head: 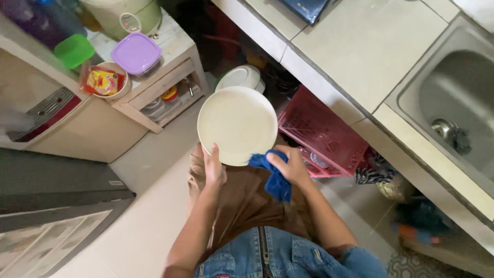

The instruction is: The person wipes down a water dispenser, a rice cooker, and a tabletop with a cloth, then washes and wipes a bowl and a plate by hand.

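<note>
1. The left hand (213, 167) is pinching the near edge of the plate (237, 125), with the thumb lying on top and the other fingers hidden under it.
2. The right hand (289, 166) is curled tight around a blue cloth (275, 177), and it is pressing the cloth against the plate's edge, just beside the left hand.
3. The plate is hanging out past both hands, flat and facing up, over the floor (149, 154).
4. Only one edge is being held, so the plate could tip and slide out if the cloth pushes too hard.
5. If the plate is wet, the thumb could slip.
6. Past the plate, a red basket (321, 134) and more dishes (242, 77) are sitting low down, so a falling plate could hit them and break.
7. To the right, the counter (360, 46) and the sink (458, 98) are near, and a swinging plate could bump the counter's edge.
</note>
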